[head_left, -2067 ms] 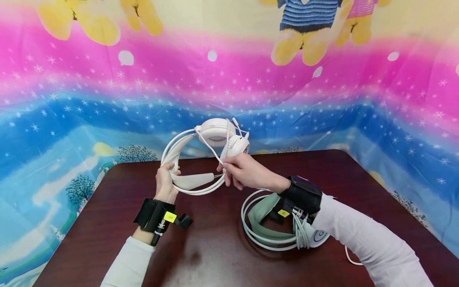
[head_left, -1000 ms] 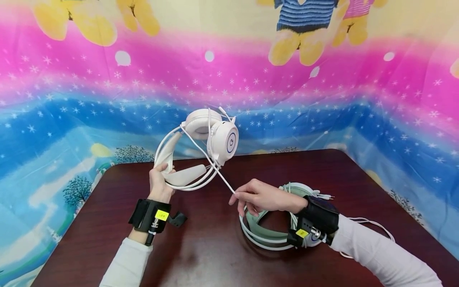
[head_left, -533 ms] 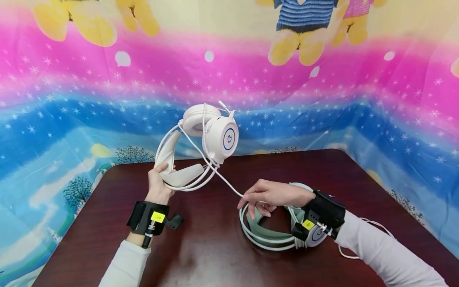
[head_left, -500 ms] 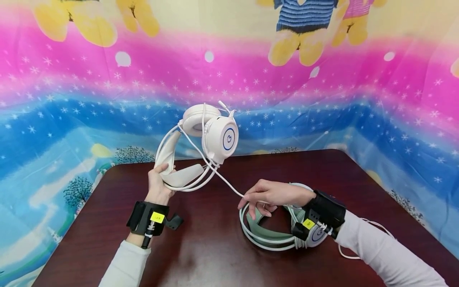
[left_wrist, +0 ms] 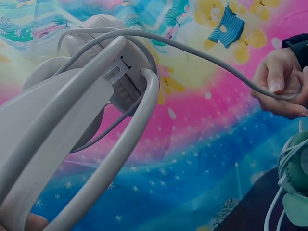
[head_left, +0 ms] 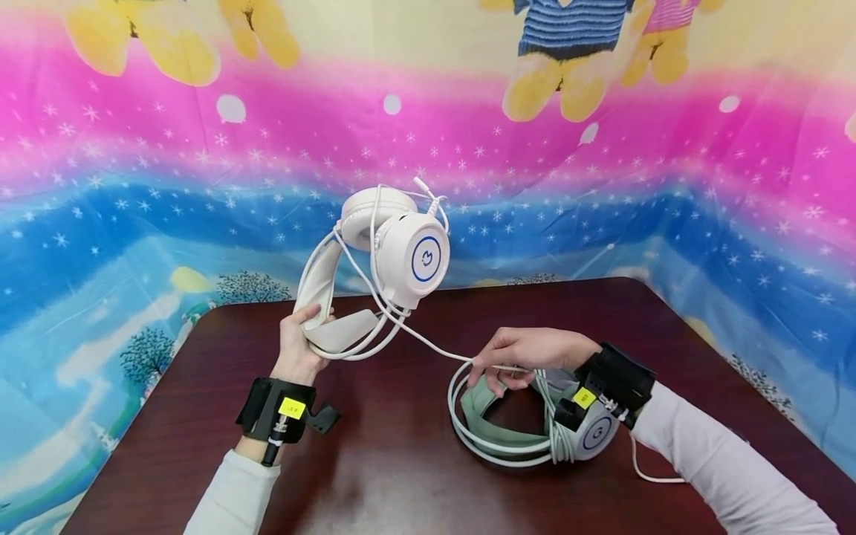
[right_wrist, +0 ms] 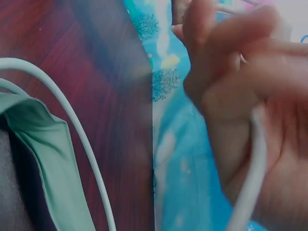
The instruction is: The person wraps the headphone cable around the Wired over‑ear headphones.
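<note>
My left hand (head_left: 299,348) grips the headband of a white headset (head_left: 416,260) and holds it up over the table, ear cups away from the hand and a thin microphone boom at the top. The white cable (head_left: 431,345) crosses the headband and runs to my right hand (head_left: 528,353), which pinches it between thumb and fingers. In the left wrist view the cable (left_wrist: 207,60) arcs from the ear cup to the right hand (left_wrist: 281,82). Below the right hand a second headset (head_left: 498,442), with a green inner band, lies on the table, its cable wound in a bundle around it.
The dark red wooden table (head_left: 374,461) has a far edge close to a colourful printed cloth (head_left: 428,141). A loose white cable (head_left: 645,468) trails on the table beside the right sleeve. Black straps with cameras sit on both wrists.
My right hand has drawn the cable away from the headset to the right and down, over the second headset. The held headset has risen and turned, so its logo disc faces the camera.
</note>
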Demonstrator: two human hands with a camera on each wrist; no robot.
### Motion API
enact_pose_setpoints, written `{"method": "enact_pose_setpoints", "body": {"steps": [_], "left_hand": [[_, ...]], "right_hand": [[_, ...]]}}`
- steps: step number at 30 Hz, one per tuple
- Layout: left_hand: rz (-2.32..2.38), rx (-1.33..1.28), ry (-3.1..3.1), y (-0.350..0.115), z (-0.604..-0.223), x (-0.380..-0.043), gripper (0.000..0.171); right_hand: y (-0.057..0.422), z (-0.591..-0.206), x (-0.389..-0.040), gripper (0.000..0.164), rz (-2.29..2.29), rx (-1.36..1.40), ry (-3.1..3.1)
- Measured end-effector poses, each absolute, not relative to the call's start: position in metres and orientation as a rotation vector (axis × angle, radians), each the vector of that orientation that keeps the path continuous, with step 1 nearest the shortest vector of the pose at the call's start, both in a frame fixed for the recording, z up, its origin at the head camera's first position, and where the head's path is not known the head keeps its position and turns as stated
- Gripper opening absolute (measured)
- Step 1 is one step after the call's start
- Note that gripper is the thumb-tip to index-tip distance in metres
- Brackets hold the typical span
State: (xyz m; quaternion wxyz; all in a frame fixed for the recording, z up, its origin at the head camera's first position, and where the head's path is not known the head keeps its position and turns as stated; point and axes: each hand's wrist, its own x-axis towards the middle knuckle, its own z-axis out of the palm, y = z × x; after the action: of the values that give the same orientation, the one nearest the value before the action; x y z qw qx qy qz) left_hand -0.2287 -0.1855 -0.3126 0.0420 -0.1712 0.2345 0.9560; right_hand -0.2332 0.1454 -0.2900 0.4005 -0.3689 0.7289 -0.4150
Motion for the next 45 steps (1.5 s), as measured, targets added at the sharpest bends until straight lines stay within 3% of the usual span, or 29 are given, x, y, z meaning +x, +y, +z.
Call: {"method": "enact_pose_setpoints", "body": {"steps": [8, 20, 30, 34, 39, 45], "left_hand": [[2.917, -0.529, 0.755, -0.187, -0.312, -0.227, 0.015], [2.931, -0.543, 0.616, -0.186, -0.315, -0.229, 0.015], [2.899, -0.538, 0.639, -0.180, -0.317, -0.228, 0.021], [2.927, -0.517, 0.589, -0.181, -0.316, -0.226, 0.024], [2.953, -0.482, 0.541, -0.182, -0.313, -0.226, 0.023], [2.925, -0.459, 0.574, -0.177, -0.317, -0.226, 0.017]], "right_hand": [[0.153, -0.291, -0.237, 0.045, -0.998, -0.722, 1.982], [0.185, -0.287, -0.247, 0.032, -1.147, -0.785, 1.779], [0.187, -0.269, -0.249, 0.037, -0.947, -0.635, 2.045], [0.197, -0.274, -0.252, 0.047, -0.910, -0.772, 1.984], [0.232, -0.289, -0.262, 0.035, -1.026, -0.973, 1.680], [0.265, -0.293, -0.265, 0.032, -1.138, -1.063, 1.627]]}}
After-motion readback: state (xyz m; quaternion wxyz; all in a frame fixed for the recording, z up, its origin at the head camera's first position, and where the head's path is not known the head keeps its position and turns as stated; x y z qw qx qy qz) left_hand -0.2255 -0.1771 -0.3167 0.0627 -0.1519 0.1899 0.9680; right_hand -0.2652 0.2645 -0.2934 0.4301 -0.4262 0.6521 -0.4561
